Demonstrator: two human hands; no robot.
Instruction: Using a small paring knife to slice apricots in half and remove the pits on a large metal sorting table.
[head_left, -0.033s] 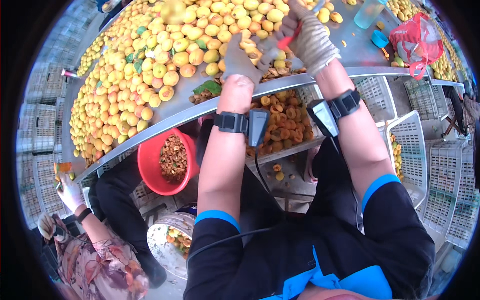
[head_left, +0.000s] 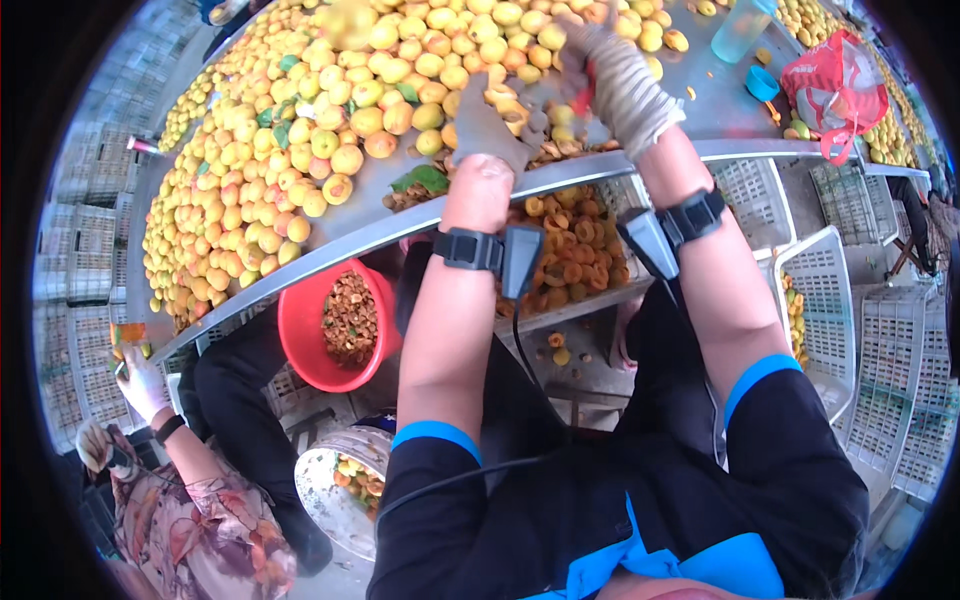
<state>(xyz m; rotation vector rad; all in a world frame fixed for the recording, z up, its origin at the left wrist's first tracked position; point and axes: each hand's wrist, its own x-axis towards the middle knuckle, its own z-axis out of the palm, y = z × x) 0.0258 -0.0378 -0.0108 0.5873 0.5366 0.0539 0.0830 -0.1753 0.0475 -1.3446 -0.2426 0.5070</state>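
Note:
On the metal table (head_left: pixel 690 90), my gloved left hand (head_left: pixel 490 130) is closed around a split-looking yellow-orange apricot (head_left: pixel 512 106). Beside it, my right hand (head_left: pixel 612 75), in a striped glove, grips a red-handled tool (head_left: pixel 584 92); its working end is blurred and I cannot make it out. Whole apricots (head_left: pixel 330 120) are heaped to the left and beyond both hands. Below my hands, brown apricot stones (head_left: pixel 415 193) lie along the table edge near a green leaf (head_left: pixel 420 178).
Under the table stands a crate of apricot halves (head_left: pixel 575 245). A red basin (head_left: pixel 300 335) holds brown stones, and a white bucket (head_left: pixel 315 480) holds fruit scraps. Right are a red bag (head_left: pixel 835 85), a blue cup (head_left: pixel 760 84) and white crates (head_left: pixel 815 290). A co-worker's gloved hand (head_left: pixel 143 385) is left.
My right hand has turned slightly, and the red handle points more downward beside the left hand. The left hand stays around the apricot.

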